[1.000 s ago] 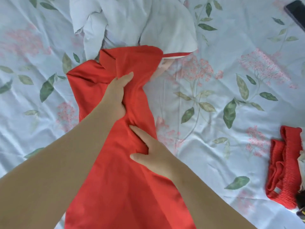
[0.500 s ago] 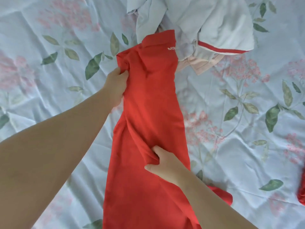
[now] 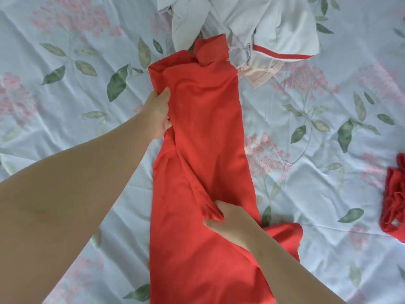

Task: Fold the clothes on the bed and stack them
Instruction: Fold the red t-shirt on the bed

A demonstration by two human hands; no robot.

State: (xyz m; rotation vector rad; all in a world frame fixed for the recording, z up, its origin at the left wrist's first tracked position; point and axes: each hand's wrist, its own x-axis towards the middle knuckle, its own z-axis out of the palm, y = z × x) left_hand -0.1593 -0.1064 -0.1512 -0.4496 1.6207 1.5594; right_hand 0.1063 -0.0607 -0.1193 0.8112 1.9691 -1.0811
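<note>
Down the centre of the frame, the red garment (image 3: pixel 203 150) lies on the floral bed sheet (image 3: pixel 306 194) as a narrow strip, its long axis running from the bottom edge up to its collar end (image 3: pixel 210 49), which touches the pale clothes (image 3: pixel 280 25) at top centre. The left hand (image 3: pixel 156 113) grips its left edge, thumb on top; the right hand (image 3: pixel 228 222) pinches a ridge of cloth lower down. The collar end lies nearer the left hand, which likely leads the fold.

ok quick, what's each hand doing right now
Left hand: grips the left edge of the red garment.
Right hand: pinches a fold of the same red garment.
</note>
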